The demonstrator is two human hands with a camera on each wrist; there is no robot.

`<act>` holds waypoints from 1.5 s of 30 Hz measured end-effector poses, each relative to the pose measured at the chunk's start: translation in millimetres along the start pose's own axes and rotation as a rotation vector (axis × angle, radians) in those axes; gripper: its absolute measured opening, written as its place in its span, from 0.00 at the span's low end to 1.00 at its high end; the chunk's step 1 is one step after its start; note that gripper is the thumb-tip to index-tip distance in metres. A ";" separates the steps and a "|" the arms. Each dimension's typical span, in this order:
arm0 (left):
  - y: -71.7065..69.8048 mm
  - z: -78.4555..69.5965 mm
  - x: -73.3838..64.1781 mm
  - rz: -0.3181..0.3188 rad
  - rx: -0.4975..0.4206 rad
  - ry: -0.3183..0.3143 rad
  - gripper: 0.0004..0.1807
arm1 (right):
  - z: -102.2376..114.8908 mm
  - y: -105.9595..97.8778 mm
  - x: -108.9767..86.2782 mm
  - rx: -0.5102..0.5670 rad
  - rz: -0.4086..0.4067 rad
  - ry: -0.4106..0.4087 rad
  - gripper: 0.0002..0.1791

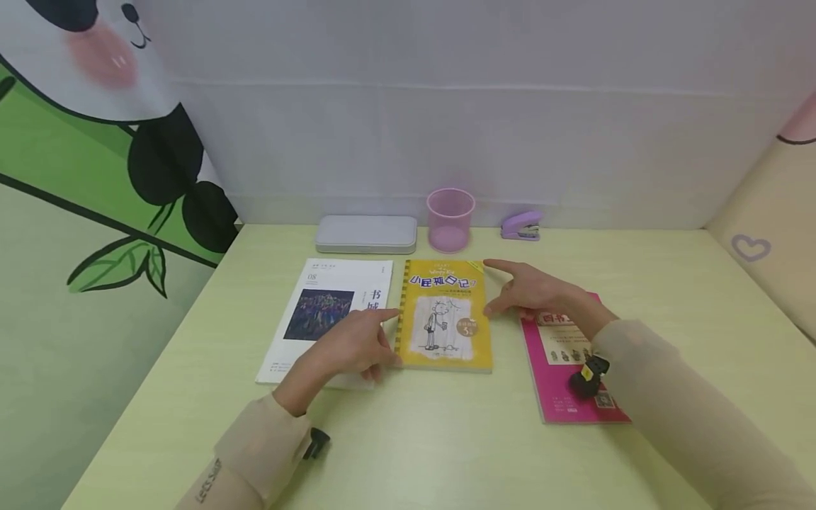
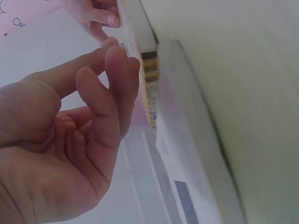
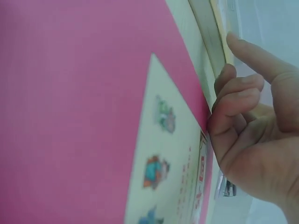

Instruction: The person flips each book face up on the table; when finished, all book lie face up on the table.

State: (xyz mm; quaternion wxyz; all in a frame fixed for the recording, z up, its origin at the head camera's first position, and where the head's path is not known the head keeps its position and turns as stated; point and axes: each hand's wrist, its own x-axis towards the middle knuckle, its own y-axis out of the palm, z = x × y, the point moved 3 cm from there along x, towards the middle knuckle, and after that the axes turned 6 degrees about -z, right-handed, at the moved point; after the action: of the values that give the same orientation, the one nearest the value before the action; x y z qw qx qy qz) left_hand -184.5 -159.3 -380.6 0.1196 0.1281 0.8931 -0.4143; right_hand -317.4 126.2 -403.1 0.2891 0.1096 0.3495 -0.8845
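A yellow book [image 1: 441,327] with a cartoon boy on its cover lies flat in the middle of the table, in the head view. At its left side is my left hand [image 1: 355,345], index finger and thumb extended to the left edge and lower left corner. My right hand [image 1: 535,289] touches the right side, index finger by the top corner and thumb lower down. Both hands' other fingers bend loosely. Under my left hand lies a white magazine [image 1: 319,315]; a pink book [image 1: 551,389] is partly hidden beneath my right hand and sleeve.
Along the back of the table stand a grey-white flat case [image 1: 366,234], a pink translucent cup [image 1: 450,223] and a purple stapler [image 1: 521,225]. A pale curtain-like wall [image 1: 446,127] rises behind them. The table [image 1: 433,439] stretches in front of the books.
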 end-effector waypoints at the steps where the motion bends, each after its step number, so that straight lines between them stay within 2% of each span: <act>1: -0.4 -2.4 -0.2 -0.005 0.001 0.010 0.46 | 1.2 -1.7 -3.1 -0.003 -0.007 -0.012 0.60; 5: 1.4 -16.5 -5.0 -0.011 -0.009 0.058 0.42 | 7.9 -11.6 -16.5 -0.007 -0.033 -0.055 0.57; 11: 13.4 -42.9 -14.5 0.037 -0.012 0.151 0.38 | 18.4 -31.5 -36.6 -0.019 -0.076 -0.108 0.51; 16: 24.0 -57.2 -15.7 0.060 -0.017 0.212 0.35 | 15.1 -45.6 -51.4 -0.083 -0.130 -0.106 0.42; 20: 32.5 -63.5 -14.4 0.072 -0.042 0.230 0.35 | 2.0 -53.2 -59.6 -0.117 -0.177 -0.090 0.37; 30: 61.1 -85.6 -11.4 0.151 -0.091 0.250 0.34 | -38.6 -70.4 -80.3 -0.060 -0.236 -0.037 0.34; 36: 79.4 -101.3 -10.4 0.176 -0.084 0.255 0.34 | -58.7 -76.8 -88.2 -0.031 -0.259 -0.021 0.32; 45: 104.4 -119.7 -1.8 0.224 -0.059 0.285 0.35 | -95.6 -83.9 -97.8 -0.019 -0.304 0.032 0.31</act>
State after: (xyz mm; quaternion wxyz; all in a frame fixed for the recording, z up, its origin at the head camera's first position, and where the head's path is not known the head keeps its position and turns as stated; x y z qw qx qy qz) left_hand -161.4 -2.2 -378.9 0.0411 0.2805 0.8930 -0.3495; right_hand -288.4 283.2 -387.7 0.1474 0.0669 0.3750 -0.9128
